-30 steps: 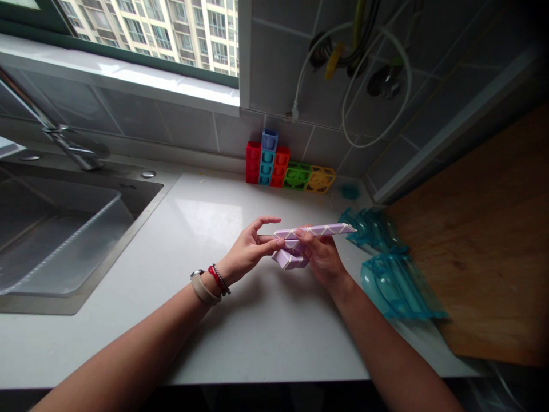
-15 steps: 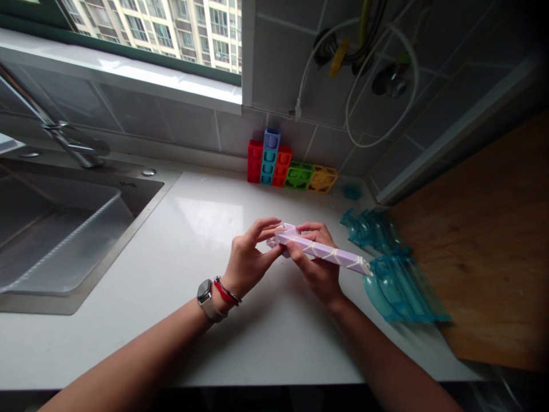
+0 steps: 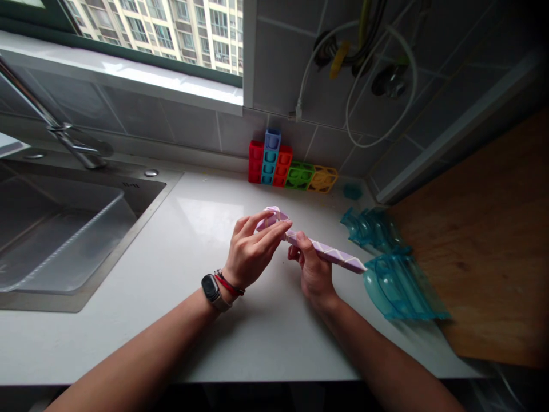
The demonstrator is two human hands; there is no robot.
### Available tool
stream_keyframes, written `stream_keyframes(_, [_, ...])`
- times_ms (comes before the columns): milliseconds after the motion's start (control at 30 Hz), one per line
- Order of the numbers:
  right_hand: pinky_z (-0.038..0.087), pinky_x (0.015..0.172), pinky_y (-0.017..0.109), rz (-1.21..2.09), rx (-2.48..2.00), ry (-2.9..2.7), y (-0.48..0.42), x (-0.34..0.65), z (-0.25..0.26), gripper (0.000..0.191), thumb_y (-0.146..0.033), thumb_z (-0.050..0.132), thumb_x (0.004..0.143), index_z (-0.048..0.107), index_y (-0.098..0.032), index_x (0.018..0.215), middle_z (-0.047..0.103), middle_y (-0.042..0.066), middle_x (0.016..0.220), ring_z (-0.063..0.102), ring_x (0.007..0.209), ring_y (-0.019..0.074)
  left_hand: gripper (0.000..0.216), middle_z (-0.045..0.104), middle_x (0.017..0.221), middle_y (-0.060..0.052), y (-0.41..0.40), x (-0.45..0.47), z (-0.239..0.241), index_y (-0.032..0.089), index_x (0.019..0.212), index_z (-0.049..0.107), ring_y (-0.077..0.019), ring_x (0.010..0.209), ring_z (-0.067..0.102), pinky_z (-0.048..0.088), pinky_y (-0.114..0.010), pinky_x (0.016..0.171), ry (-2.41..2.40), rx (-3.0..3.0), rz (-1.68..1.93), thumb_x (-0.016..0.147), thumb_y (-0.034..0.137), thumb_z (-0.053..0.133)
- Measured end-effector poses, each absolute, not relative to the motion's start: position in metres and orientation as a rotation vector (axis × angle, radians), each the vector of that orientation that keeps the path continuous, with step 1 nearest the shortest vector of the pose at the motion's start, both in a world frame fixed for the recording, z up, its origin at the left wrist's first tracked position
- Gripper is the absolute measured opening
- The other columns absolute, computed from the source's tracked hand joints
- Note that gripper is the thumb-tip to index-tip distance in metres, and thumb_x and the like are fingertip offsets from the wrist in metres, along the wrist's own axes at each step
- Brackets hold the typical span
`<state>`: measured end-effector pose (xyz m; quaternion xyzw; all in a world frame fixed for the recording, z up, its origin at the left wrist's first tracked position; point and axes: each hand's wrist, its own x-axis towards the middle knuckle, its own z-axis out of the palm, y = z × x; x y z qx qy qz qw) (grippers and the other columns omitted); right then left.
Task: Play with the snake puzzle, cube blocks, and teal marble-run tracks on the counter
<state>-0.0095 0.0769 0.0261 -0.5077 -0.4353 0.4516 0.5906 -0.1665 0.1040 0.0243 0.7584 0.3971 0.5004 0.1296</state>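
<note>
A lilac and white twisty snake puzzle [image 3: 337,254] is held above the white counter between both hands. Its long straight section slants down to the right, and a bent section sits at its left end. My left hand [image 3: 253,249], with a watch and red bracelet at the wrist, is closed on the bent end; its fingers hide part of the segments. My right hand [image 3: 316,273] grips the straight section, thumb on top and fingers curled underneath.
Colourful pop-fidget blocks [image 3: 283,166] stand against the tiled wall. Clear teal plastic pieces [image 3: 398,286] lie at the right beside a wooden panel [image 3: 484,240]. A sink [image 3: 158,194] with a translucent bin [image 3: 98,246] is on the left. A white cable [image 3: 412,103] hangs on the wall.
The left hand has rolled over, its back now facing up. The puzzle's left end has turned and risen away from me. The right hand has shifted its grip along the straight section.
</note>
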Motion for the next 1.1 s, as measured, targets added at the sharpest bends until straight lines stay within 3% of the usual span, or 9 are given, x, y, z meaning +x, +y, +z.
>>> stream_keyframes(133, [0.036,0.059,0.03,0.862,-1.275,-1.253,0.077,0.002,0.033,0.047,-0.055,0.073,0.087,0.055,-0.023,0.058,0.048,-0.004,0.056,0.042,0.055,0.0135,0.041,0.075,0.128,-0.007,0.106,-0.169,0.024,0.035,0.133,0.069,-0.0307,0.134,0.057,0.032,-0.049,0.111,1.111,2.237,1.422,0.096,0.018,0.065])
stream_keyframes(233, [0.038,0.06,0.03,0.831,-1.283,-1.312,0.08,0.007,0.035,0.044,-0.054,0.071,0.089,0.057,-0.023,0.061,0.051,-0.004,0.057,0.047,0.055,0.0141,0.043,0.075,0.128,-0.008,0.109,-0.17,0.022,0.033,0.136,0.067,-0.0301,0.129,0.061,0.035,-0.048,0.11,1.09,2.274,1.385,0.096,0.019,0.065])
stream_keyframes(333, [0.042,0.06,0.029,0.89,-1.211,-1.365,0.084,0.008,0.033,0.028,-0.049,0.078,0.085,0.067,-0.023,0.084,0.063,-0.003,0.07,0.054,0.058,0.0143,0.046,0.075,0.125,-0.009,0.11,-0.171,0.022,0.031,0.138,0.065,-0.0299,0.123,0.063,0.039,-0.047,0.109,1.11,2.266,1.364,0.094,0.021,0.068])
stream_keyframes(433, [0.044,0.056,0.029,0.972,-1.123,-1.351,0.089,0.01,0.031,0.028,-0.047,0.077,0.087,0.07,-0.024,0.101,0.066,-0.002,0.071,0.055,0.055,0.0139,0.048,0.074,0.126,-0.01,0.108,-0.169,0.024,0.029,0.138,0.063,-0.0293,0.12,0.064,0.043,-0.046,0.107,1.065,2.239,1.383,0.091,0.022,0.07])
stream_keyframes(533, [0.039,0.046,0.028,1.062,-1.057,-1.163,0.094,0.012,0.033,0.027,-0.049,0.074,0.088,0.07,-0.022,0.089,0.06,-0.003,0.058,0.051,0.047,0.0131,0.058,0.061,0.144,-0.014,0.105,-0.165,0.027,0.026,0.14,0.058,-0.031,0.133,0.054,0.041,-0.049,0.113,0.988,2.086,1.455,0.086,0.023,0.077])
stream_keyframes(633, [0.039,0.044,0.026,1.244,-0.974,-0.927,0.1,0.014,0.035,0.033,-0.051,0.079,0.083,0.066,-0.021,0.082,0.063,-0.002,0.062,0.053,0.047,0.0124,0.079,0.049,0.152,-0.017,0.104,-0.161,0.026,0.025,0.141,0.051,-0.0336,0.135,0.052,0.046,-0.048,0.109,0.932,1.686,1.4,0.073,0.029,0.09])
stream_keyframes(700, [0.044,0.047,0.026,1.376,-0.935,-0.832,0.103,0.015,0.035,0.036,-0.052,0.082,0.079,0.066,-0.021,0.084,0.065,-0.001,0.066,0.057,0.052,0.0126,0.084,0.057,0.141,-0.015,0.105,-0.158,0.022,0.024,0.14,0.05,-0.0301,0.121,0.061,0.053,-0.041,0.099,0.863,1.399,1.289,0.068,0.029,0.093])
stream_keyframes(833, [0.045,0.048,0.023,1.531,-0.877,-0.756,0.104,0.016,0.031,0.038,-0.052,0.085,0.076,0.068,-0.02,0.09,0.068,0.0,0.072,0.059,0.057,0.0119,0.071,0.067,0.113,-0.007,0.108,-0.154,0.015,0.02,0.13,0.055,-0.0208,0.098,0.068,0.057,-0.034,0.089,0.794,1.076,1.248,0.07,0.026,0.092])
stream_keyframes(1100, [0.046,0.053,0.023,1.678,-0.843,-0.739,0.1,0.012,0.022,0.034,-0.045,0.088,0.074,0.074,-0.021,0.094,0.066,-0.003,0.076,0.054,0.057,0.0088,0.047,0.07,0.102,-0.005,0.111,-0.158,0.022,0.019,0.115,0.063,-0.0183,0.091,0.069,0.059,-0.04,0.09,0.624,0.788,1.18,0.076,0.023,0.088])
